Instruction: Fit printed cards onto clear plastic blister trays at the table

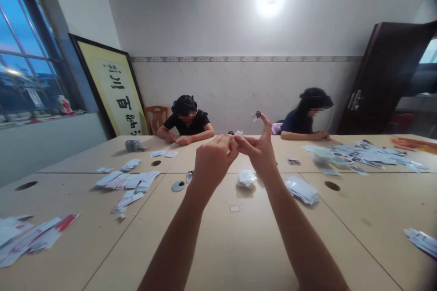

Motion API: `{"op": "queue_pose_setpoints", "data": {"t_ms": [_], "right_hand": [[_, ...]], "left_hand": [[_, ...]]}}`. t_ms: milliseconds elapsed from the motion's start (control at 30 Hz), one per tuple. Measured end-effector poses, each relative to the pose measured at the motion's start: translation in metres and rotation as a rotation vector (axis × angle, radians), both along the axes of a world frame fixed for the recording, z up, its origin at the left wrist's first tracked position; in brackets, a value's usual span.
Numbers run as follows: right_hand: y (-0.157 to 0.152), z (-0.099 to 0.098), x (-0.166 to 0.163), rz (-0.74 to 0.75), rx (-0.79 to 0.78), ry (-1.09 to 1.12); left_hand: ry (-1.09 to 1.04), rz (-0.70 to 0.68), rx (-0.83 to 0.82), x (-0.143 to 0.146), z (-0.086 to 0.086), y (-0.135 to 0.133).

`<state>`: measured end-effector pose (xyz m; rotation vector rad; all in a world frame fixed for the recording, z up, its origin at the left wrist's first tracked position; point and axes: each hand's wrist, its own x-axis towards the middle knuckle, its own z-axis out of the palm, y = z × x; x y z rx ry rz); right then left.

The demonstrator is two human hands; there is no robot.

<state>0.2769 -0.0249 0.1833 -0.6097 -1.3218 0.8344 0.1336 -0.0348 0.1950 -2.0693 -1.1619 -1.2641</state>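
Observation:
My left hand [213, 157] is raised over the middle of the table, its fingers closed in a pinch. Against it, my right hand [261, 148] pinches with the thumb while one finger sticks up. Between the two hands a small translucent plastic piece [239, 133] shows, mostly hidden by the fingers. At the tip of the raised right finger is a small dark-and-clear piece [256, 116], too small to name. Below the hands lie a stack of clear plastic sleeves [246, 178] and a small red-bordered white label [235, 208].
White paper slips [128, 180] are spread on the left, more slips [37, 236] at the near left. A white stack [302, 190] lies right of my forearm; a large pile of cards [372, 152] lies farther right. Two people sit opposite. The table [225, 254] has round cable holes.

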Motion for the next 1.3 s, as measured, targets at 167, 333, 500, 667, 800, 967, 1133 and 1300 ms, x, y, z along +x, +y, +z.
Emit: {"op": "queue_pose_setpoints", "data": {"t_ms": [167, 333, 500, 667, 800, 967, 1133, 1300], "right_hand": [[-0.001, 0.004, -0.004, 0.151, -0.091, 0.131], [-0.003, 0.004, -0.006, 0.271, -0.123, 0.19], [0.002, 0.003, -0.006, 0.433, -0.196, 0.285], [0.005, 0.004, 0.0, 0.605, -0.311, 0.279], [0.006, 0.002, -0.002, 0.517, -0.275, 0.369], [0.005, 0.0, -0.007, 0.49, -0.245, 0.474], [0.001, 0.003, -0.006, 0.484, -0.244, 0.516], [-0.001, 0.006, -0.002, 0.479, -0.246, 0.542]], "left_hand": [[-0.05, -0.137, -0.078, -0.012, 0.007, -0.012], [-0.152, -0.281, -0.164, -0.021, 0.012, -0.018], [-0.244, -0.281, -0.093, -0.031, 0.017, -0.021], [-0.265, -0.355, -0.124, -0.035, 0.019, -0.027], [-0.069, -0.31, -0.113, -0.029, 0.014, -0.025], [-0.012, -0.217, 0.197, -0.016, 0.002, -0.006], [0.027, -0.281, 0.27, -0.015, -0.001, 0.004], [-0.104, -0.495, 0.003, -0.021, 0.004, 0.008]]}}
